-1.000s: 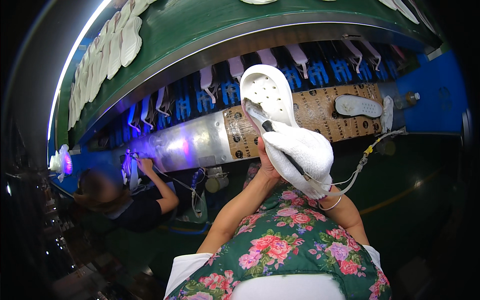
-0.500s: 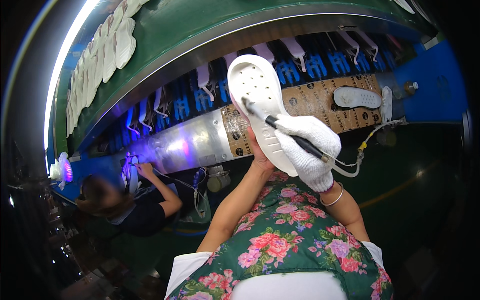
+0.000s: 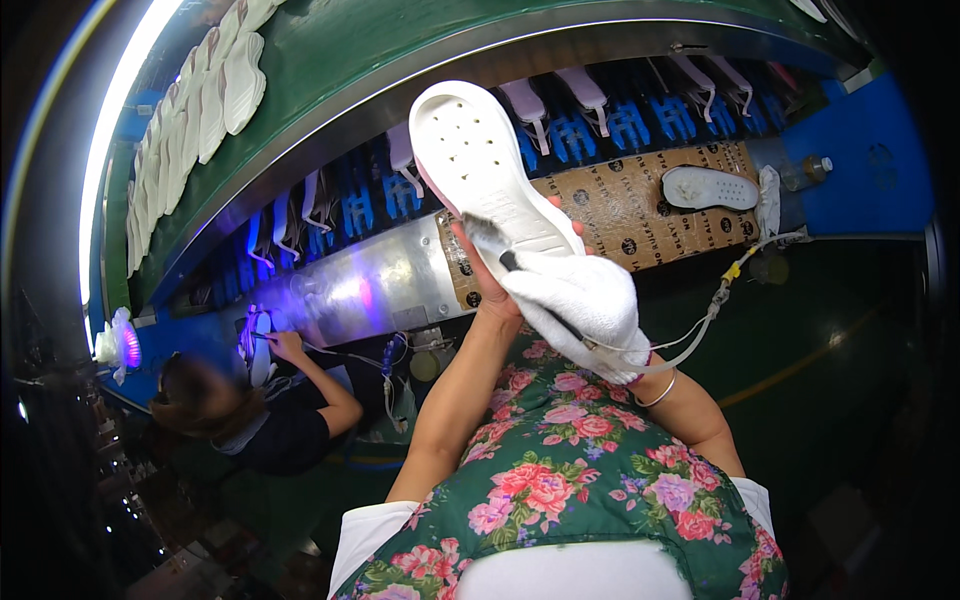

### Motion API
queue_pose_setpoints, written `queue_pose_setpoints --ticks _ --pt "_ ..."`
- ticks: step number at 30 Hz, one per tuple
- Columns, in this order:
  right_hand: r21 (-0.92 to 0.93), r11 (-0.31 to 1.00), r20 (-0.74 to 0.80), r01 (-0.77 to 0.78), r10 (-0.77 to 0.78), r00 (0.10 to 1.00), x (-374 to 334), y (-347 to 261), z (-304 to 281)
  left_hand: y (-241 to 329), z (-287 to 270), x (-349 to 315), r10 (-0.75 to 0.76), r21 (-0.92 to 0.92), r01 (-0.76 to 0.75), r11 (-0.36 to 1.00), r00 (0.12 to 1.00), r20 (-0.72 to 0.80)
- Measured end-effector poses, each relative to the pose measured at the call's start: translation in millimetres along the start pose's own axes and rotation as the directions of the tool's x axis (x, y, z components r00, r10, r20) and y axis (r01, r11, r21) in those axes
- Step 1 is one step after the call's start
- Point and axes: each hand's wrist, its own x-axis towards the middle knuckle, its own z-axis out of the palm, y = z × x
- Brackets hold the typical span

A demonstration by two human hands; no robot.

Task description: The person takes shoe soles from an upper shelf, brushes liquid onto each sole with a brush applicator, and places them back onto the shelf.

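Head view, looking down past a floral apron point(image 3: 590, 450) at two hands. The bare left hand point(image 3: 492, 285) cups a white shoe sole point(image 3: 465, 155) from beneath, digits curling up at both long edges. The sole is held up above the bench point(image 3: 410, 285), tilted, its wider end, dotted with small holes, reaching beyond the left hand, away from the body. The right hand point(image 3: 595, 305), in a white knitted glove, is closed around a dark-handled brush point(image 3: 486, 234); the bristles meet the sole near its left edge, just above the left hand. A pale tube point(image 3: 712, 312) curves out to the right of the gloved hand.

Beyond the hands, printed cardboard point(image 3: 625, 235) covers part of the metal bench. On it, farther right, lies another sole point(image 3: 708, 187), beside a white cloth point(image 3: 768, 205). Past the held sole hangs a row of pale pink strips point(image 3: 583, 95). Well left of the left hand, a co-worker point(image 3: 280, 415) works under violet light.
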Motion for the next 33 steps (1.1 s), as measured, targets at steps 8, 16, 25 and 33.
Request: queue_pose_setpoints --ticks 8,16,25,33 --pt "0.088 0.996 0.009 -0.026 0.026 1.000 -2.3 10.6 -0.5 24.8 1.3 -3.0 0.139 0.044 -0.134 0.990 0.981 -0.137" --pt "0.284 0.916 0.058 -0.282 0.278 0.959 -2.9 3.6 -3.1 36.2 6.8 -5.2 0.032 0.072 -0.040 0.997 0.995 0.099" --pt "0.321 0.893 0.145 -0.315 0.282 0.948 -8.3 8.5 -3.7 61.0 3.0 -3.7 -0.129 0.194 0.103 0.976 0.984 0.124" --pt "0.427 0.837 0.367 -0.342 0.185 0.912 -18.0 -0.2 -3.7 63.5 17.2 20.3 -0.189 0.271 0.129 0.954 0.959 0.211"
